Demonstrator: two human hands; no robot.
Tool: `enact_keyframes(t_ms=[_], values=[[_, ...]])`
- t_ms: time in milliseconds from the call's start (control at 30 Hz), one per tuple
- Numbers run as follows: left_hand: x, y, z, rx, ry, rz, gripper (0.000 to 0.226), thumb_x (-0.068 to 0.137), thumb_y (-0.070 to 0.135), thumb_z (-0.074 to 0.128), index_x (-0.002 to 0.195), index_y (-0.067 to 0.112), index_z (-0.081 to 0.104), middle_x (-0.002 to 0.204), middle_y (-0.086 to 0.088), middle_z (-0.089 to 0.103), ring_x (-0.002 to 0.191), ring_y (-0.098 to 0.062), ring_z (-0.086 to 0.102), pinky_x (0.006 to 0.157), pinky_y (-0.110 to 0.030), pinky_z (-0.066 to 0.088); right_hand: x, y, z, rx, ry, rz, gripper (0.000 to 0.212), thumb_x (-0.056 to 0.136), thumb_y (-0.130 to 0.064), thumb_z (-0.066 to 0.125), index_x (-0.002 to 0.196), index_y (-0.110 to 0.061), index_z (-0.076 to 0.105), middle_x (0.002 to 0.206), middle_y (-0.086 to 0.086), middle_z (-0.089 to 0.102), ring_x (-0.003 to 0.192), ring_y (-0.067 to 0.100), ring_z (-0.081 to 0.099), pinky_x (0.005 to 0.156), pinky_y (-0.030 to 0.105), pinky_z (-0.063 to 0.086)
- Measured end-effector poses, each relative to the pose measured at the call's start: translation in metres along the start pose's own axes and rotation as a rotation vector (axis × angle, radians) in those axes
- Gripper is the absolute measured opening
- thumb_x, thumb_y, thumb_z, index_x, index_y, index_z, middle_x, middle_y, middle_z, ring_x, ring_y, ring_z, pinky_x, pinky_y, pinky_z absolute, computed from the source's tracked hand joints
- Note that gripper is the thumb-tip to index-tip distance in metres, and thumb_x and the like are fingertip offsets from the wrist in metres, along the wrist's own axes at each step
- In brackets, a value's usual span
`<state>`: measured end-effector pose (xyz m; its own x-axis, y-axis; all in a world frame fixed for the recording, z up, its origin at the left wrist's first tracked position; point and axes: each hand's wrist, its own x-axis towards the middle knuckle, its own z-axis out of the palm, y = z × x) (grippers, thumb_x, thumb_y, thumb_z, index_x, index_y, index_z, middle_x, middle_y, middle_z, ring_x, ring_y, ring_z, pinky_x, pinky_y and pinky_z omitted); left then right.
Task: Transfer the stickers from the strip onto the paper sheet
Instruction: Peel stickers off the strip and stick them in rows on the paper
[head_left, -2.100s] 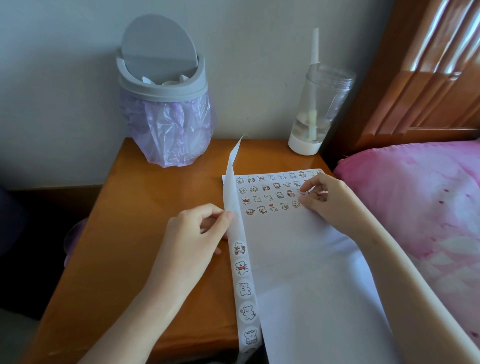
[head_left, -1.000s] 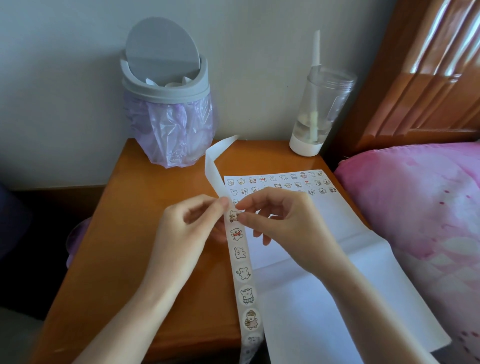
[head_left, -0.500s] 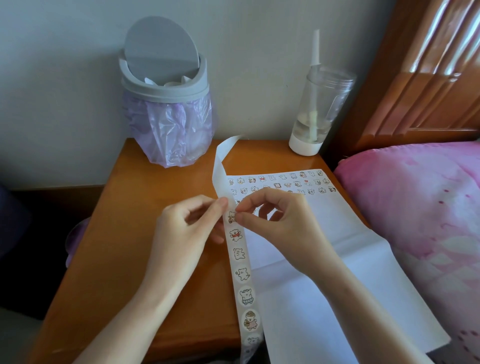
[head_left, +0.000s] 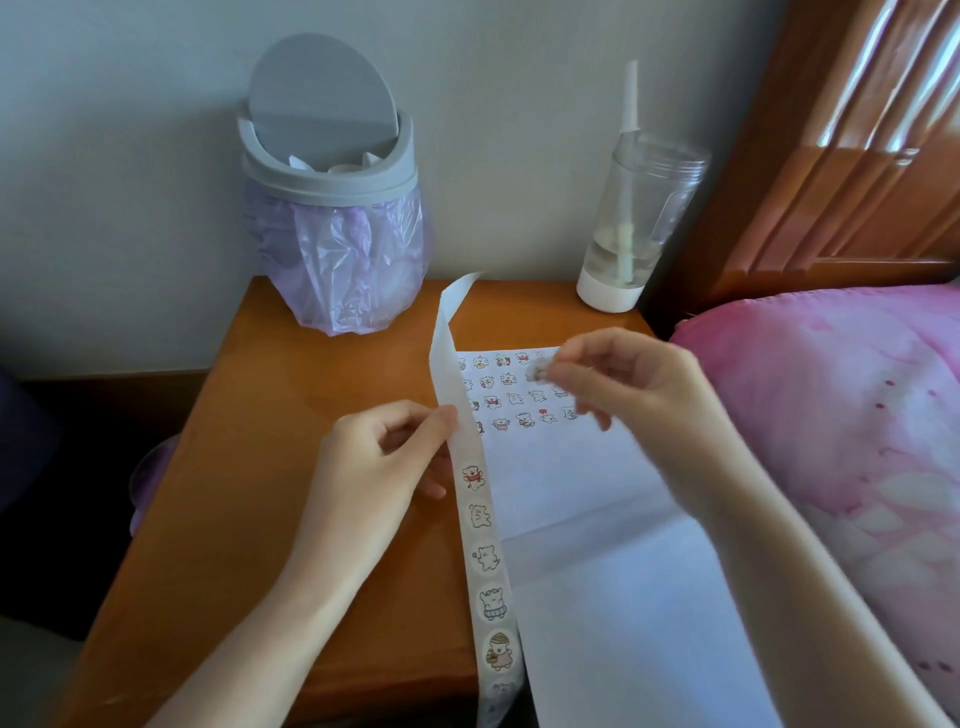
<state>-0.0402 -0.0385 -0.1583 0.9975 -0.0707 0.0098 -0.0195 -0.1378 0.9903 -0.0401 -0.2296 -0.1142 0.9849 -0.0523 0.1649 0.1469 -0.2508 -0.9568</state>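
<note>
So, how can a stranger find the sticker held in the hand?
On the wooden table lies a white sheet. Above its far end, the right hand pinches one small sticker, the only one on neither sheet nor strip.

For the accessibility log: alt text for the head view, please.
The right hand pinches a small sticker above the paper sheet, while the left hand holds the sticker strip over a wooden nightstand. A lidded bin and a clear bottle stand against the wall.
</note>
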Motion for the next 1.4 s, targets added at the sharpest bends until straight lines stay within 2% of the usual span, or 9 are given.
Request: enact_keyframes(t_ms=[167,333,433,567,733,1100,1267,1400], values=[[0.001,-0.001,0.001,-0.007,0.000,-0.002,0.020,0.090,0.021,0.061,0.076,0.014,0.074,0.068,-0.007,0.072,0.058,-0.015,0.065,0.053,-0.022,0.054,0.018,0.019,-0.048,-0.005,0.136,0.139,0.001,0.081,-0.006,0.069,0.081,-0.007,0.069,0.061,-0.004,0.061,0.058,0.011,0.050,0.050,0.018,0.039],[0.000,0.000,0.002,0.018,-0.009,-0.001,0.021,0.090,0.019,0.061,0.073,0.015,0.073,0.065,-0.002,0.072,0.054,-0.006,0.062,0.049,-0.017,0.050,0.024,0.040,-0.065,-0.178,0.123,0.235,0.008,0.085,-0.014,0.068,0.082,-0.007,0.072,0.067,0.006,0.062,0.059,0.014,0.047,0.057,0.021,0.040],[-0.001,0.002,0.003,0.069,-0.015,0.008,0.020,0.090,0.020,0.061,0.075,0.016,0.074,0.065,0.000,0.072,0.051,-0.003,0.062,0.047,-0.011,0.046,0.026,0.047,-0.068,-0.268,0.101,0.284,0.005,0.082,-0.015,0.071,0.083,-0.010,0.073,0.068,0.002,0.064,0.057,0.013,0.046,0.054,0.018,0.039],[-0.002,0.002,0.004,0.118,-0.020,0.021,0.019,0.091,0.018,0.060,0.079,0.016,0.074,0.065,0.004,0.073,0.052,0.000,0.063,0.047,-0.010,0.046,0.029,0.051,-0.069,-0.293,0.055,0.332,0.006,0.079,-0.016,0.075,0.081,-0.010,0.073,0.053,-0.005,0.058,0.051,0.013,0.042,0.049,0.020,0.035],[-0.003,0.003,0.004,0.163,-0.032,0.025,0.019,0.090,0.019,0.061,0.076,0.019,0.074,0.062,0.010,0.072,0.050,0.004,0.061,0.047,-0.008,0.044,0.031,0.052,-0.066,-0.315,0.036,0.328,0.004,0.080,-0.016,0.074,0.080,-0.012,0.072,0.046,-0.011,0.057,0.037,0.002,0.040,0.040,0.011,0.032],[-0.003,0.002,0.004,0.202,-0.030,0.035,0.019,0.090,0.022,0.060,0.077,0.021,0.074,0.062,0.015,0.070,0.052,0.004,0.062,0.046,-0.006,0.042,0.033,0.058,-0.064,-0.352,0.040,0.271,0.005,0.080,-0.014,0.074,0.077,-0.013,0.071,0.044,-0.012,0.058,0.038,0.000,0.041,0.041,0.010,0.033],[-0.002,0.002,0.004,0.212,-0.033,0.040,0.019,0.090,0.022,0.060,0.079,0.020,0.074,0.064,0.015,0.071,0.053,0.005,0.062,0.046,-0.006,0.042,0.034,0.060,-0.062,-0.386,0.052,0.242,0.005,0.079,-0.013,0.075,0.076,-0.012,0.071,0.053,-0.009,0.063,0.041,-0.001,0.045,0.048,0.015,0.038],[-0.002,0.001,0.004,0.214,-0.036,0.044,0.018,0.090,0.023,0.060,0.079,0.021,0.074,0.064,0.015,0.071,0.053,0.005,0.062,0.046,-0.007,0.043,0.034,0.062,-0.060,-0.445,0.058,0.210,0.009,0.079,-0.012,0.075,0.073,-0.015,0.069,0.067,0.000,0.068,0.046,-0.002,0.049,0.053,0.017,0.040]])
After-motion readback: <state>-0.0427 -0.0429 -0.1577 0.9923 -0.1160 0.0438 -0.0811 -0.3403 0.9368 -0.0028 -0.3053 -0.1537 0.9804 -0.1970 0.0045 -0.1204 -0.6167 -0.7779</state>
